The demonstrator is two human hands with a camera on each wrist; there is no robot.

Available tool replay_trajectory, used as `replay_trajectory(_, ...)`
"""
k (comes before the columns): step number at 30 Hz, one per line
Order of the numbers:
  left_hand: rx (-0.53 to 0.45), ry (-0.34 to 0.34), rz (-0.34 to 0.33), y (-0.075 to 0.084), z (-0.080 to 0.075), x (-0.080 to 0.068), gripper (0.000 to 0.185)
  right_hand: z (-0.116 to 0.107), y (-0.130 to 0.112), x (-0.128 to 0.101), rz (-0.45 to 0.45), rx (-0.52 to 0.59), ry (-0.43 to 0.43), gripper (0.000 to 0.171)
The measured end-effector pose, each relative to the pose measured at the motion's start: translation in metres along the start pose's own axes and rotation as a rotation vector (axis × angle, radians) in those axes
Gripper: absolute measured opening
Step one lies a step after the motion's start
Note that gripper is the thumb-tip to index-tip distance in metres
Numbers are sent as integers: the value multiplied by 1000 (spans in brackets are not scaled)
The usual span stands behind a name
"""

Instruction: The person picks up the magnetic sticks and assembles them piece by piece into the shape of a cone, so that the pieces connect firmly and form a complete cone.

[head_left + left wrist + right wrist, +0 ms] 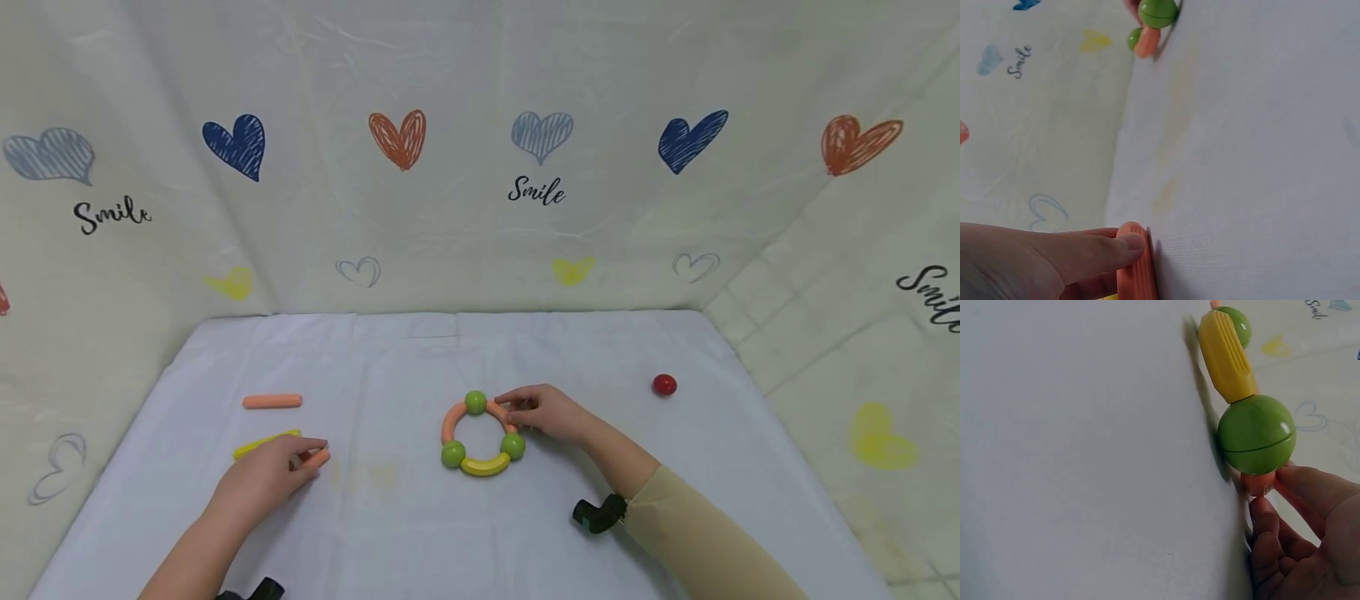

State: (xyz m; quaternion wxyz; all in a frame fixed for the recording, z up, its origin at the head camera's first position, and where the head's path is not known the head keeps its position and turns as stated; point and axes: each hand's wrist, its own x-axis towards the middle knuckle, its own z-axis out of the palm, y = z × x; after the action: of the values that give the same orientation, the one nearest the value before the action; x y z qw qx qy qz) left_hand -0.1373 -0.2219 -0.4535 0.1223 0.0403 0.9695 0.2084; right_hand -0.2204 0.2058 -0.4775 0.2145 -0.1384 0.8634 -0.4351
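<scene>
Left of centre in the head view, my left hand pinches a salmon-orange rod between thumb and fingers. The left wrist view shows the thumb on this ribbed rod, just over the cloth. A yellow rod lies partly hidden behind that hand. At mid-table lies a ring of three green balls joined by two curved orange pieces and a curved yellow piece. My right hand pinches the ring's right orange piece, below a green ball in the right wrist view.
Another straight orange rod lies farther back on the left. Far to the right sits a red ball. White cloth covers the table, and a heart-patterned curtain hangs behind and at both sides.
</scene>
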Motion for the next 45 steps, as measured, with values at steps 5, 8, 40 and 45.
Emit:
replay_trajectory(5, 2, 4, -5, 0, 2, -1, 32, 0, -2, 0, 7, 2, -6, 35)
replay_trajectory(8, -5, 7, -5, -1, 4, -1, 32, 1, -2, 0, 12, -2, -9, 34)
replay_trajectory(40, -35, 80, 51, 45, -5, 19, 44, 1, -4, 1, 37, -1, -18, 34)
replay_trajectory(45, -69, 99, 81, 57, -6, 23, 43, 0, -4, 0, 27, -8, -8, 34)
